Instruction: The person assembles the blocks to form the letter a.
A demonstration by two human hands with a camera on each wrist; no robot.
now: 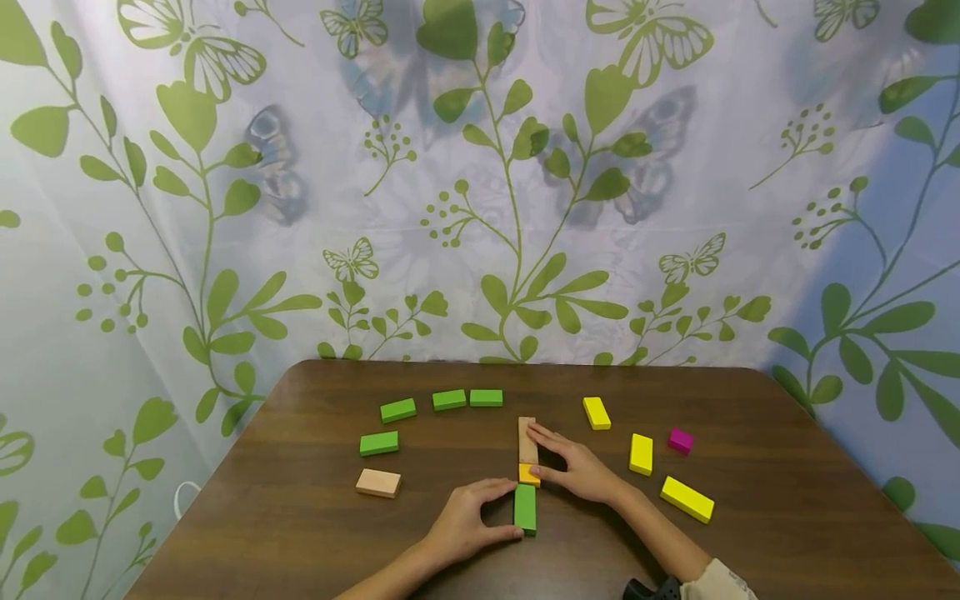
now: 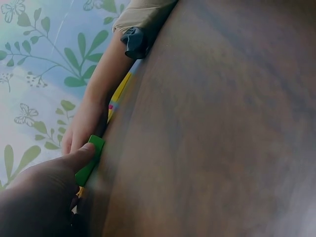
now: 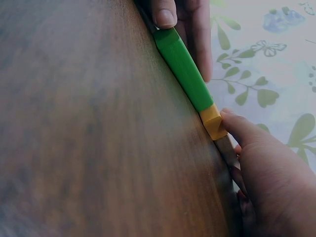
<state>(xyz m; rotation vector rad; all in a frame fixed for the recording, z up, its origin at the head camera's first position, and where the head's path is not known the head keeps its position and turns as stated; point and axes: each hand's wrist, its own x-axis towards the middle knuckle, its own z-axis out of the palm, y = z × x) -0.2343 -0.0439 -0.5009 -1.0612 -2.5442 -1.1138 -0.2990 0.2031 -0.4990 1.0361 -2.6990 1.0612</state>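
Note:
In the head view, three blocks form a line on the table: a plain wooden block (image 1: 528, 446) at the far end, a small orange block (image 1: 528, 475) in the middle, a green block (image 1: 525, 508) nearest. My left hand (image 1: 468, 521) pinches the green block from the left, its thumb at the near end, as the right wrist view also shows. From the right, my right hand (image 1: 588, 475) touches the line: its thumb is against the orange block (image 3: 212, 123), its fingertips on the plain block. Part of those fingers is hidden in the right wrist view.
Several green blocks (image 1: 378, 443) curve along the left and back of the brown table (image 1: 300, 533), with another plain wooden block (image 1: 378, 483) nearer. Three yellow blocks (image 1: 641, 454) and a small magenta block (image 1: 681, 442) lie to the right. A patterned curtain (image 1: 480, 250) hangs behind.

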